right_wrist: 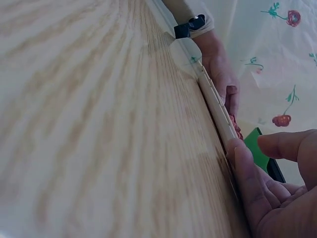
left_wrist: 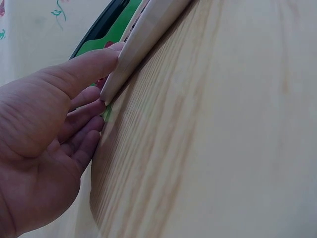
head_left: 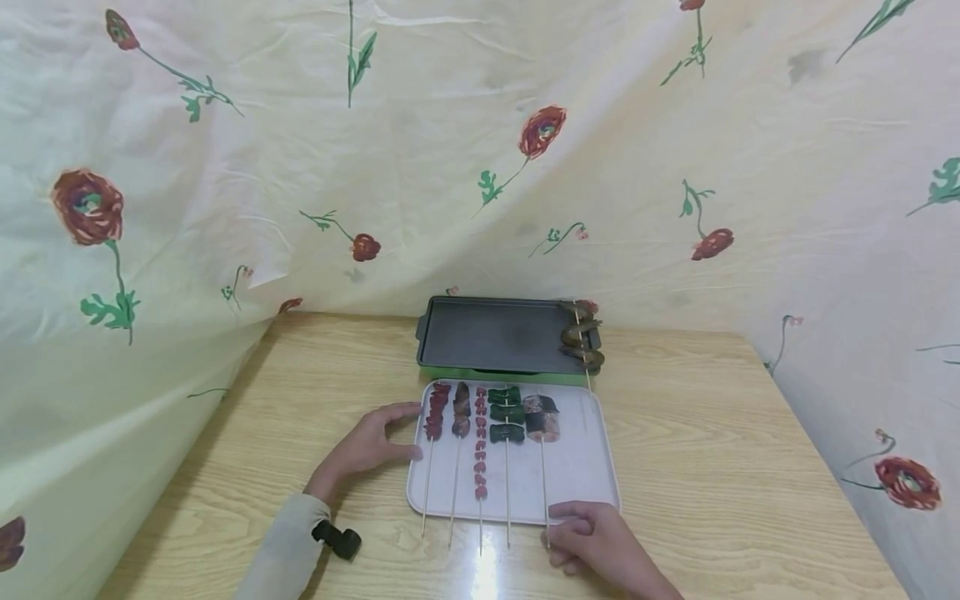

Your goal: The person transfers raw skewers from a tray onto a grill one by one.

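Observation:
A white tray [head_left: 582, 475] carries a row of skewers. Its left rim is touched by the left hand [head_left: 371, 442], whose thumb and index finger stand spread apart; the left wrist view shows the thumb [left_wrist: 94, 64] against the rim and the other fingers loosely bent. At the tray's front right, the right hand [head_left: 592, 540] overlaps the stick end of the rightmost tray skewer [head_left: 542, 417]. A fingertip touches the tray edge in the right wrist view, while the thumb [right_wrist: 282, 144] stays apart. Green skewer pieces [head_left: 507, 414] lie mid-tray, red-meat skewer pieces [head_left: 436, 412] at left.
Behind the tray stands a black griddle pan [head_left: 487, 333] with a green base. A skewer of dark curled shrimp-like pieces [head_left: 582, 335] lies over its right end, its stick reaching the tray. Wooden table [head_left: 697, 433]; floral cloth [head_left: 420, 167] behind.

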`<state>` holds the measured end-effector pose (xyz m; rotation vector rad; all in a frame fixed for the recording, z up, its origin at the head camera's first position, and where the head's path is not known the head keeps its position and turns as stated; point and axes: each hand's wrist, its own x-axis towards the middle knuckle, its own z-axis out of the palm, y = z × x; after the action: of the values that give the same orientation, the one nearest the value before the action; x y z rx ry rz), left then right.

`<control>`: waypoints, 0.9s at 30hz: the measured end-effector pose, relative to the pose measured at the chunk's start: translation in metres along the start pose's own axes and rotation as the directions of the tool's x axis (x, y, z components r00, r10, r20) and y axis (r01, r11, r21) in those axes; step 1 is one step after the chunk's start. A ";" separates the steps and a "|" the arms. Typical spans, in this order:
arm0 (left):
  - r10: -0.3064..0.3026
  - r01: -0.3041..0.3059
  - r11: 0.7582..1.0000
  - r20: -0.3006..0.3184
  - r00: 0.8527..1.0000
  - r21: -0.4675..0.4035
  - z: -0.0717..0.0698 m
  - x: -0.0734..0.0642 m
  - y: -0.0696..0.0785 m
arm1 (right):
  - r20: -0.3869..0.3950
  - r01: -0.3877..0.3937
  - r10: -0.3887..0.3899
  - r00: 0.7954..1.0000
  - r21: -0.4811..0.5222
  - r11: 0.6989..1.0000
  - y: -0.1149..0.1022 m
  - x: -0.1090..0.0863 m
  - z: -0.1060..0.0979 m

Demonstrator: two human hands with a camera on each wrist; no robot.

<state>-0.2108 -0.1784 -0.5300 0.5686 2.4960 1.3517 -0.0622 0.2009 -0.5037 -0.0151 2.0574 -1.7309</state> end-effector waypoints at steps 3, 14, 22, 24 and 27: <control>-0.001 0.001 1.000 0.001 1.000 0.005 0.000 0.000 0.000 | 0.008 0.002 -0.002 1.000 0.016 1.000 0.002 0.001 0.000; 0.004 -0.004 1.000 -0.002 1.000 -0.001 0.000 0.000 0.000 | -0.046 -0.017 0.018 0.999 0.037 0.999 0.007 0.003 -0.003; -0.007 0.007 1.000 -0.005 1.000 -0.008 0.000 -0.001 0.001 | -0.072 -0.012 0.013 0.997 0.003 1.000 0.006 0.002 -0.003; -0.009 0.009 1.000 -0.006 1.000 -0.005 0.000 -0.001 0.001 | -0.072 0.005 -0.005 0.997 -0.008 1.000 0.007 0.000 -0.002; -0.007 0.006 1.000 -0.005 1.000 -0.004 0.000 -0.001 0.000 | -0.069 0.034 -0.035 0.997 -0.016 0.999 0.007 -0.001 -0.001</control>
<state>-0.2099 -0.1787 -0.5295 0.5566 2.4966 1.3566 -0.0595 0.2041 -0.5100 0.0056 2.1315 -1.7596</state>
